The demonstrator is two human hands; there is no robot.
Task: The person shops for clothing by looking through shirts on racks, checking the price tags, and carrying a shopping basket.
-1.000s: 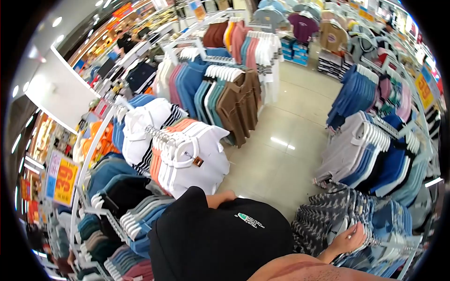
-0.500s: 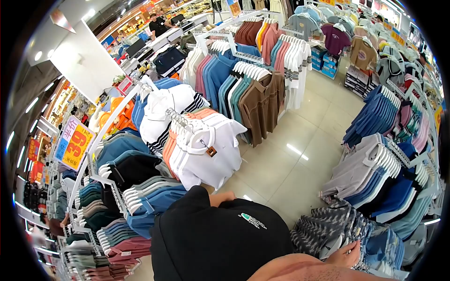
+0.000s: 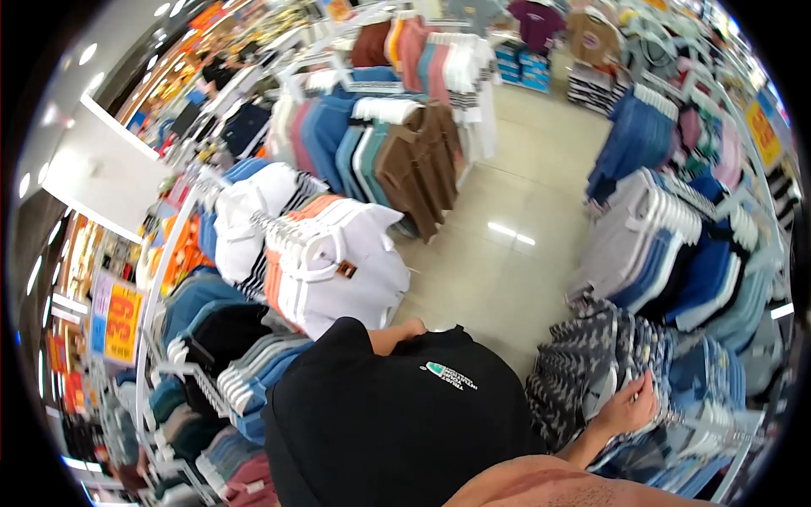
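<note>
My right hand [image 3: 627, 409] is at the lower right, against a row of grey and black patterned shirts [image 3: 568, 363] on a rack. Its fingers are bent and pressed together on the edge of one patterned shirt near the hangers. My left hand [image 3: 412, 329] shows only in part beyond the front of my black T-shirt [image 3: 397, 406], so its fingers cannot be made out. Nearest to it hang white T-shirts [image 3: 359, 262], one with a small brown tag [image 3: 345, 269].
Racks of clothes line both sides of a tiled aisle [image 3: 498, 253]. Brown shirts [image 3: 418, 165] hang ahead, grey polo shirts [image 3: 621, 228] at the right. A price sign [image 3: 117, 319] reading 39 stands at the left. Shoe boxes [image 3: 522, 68] are stacked farther back.
The view has shifted and blurred a little, and the racks on the left sit lower. My right hand has moved up along the patterned shirts, with more of its forearm showing.
</note>
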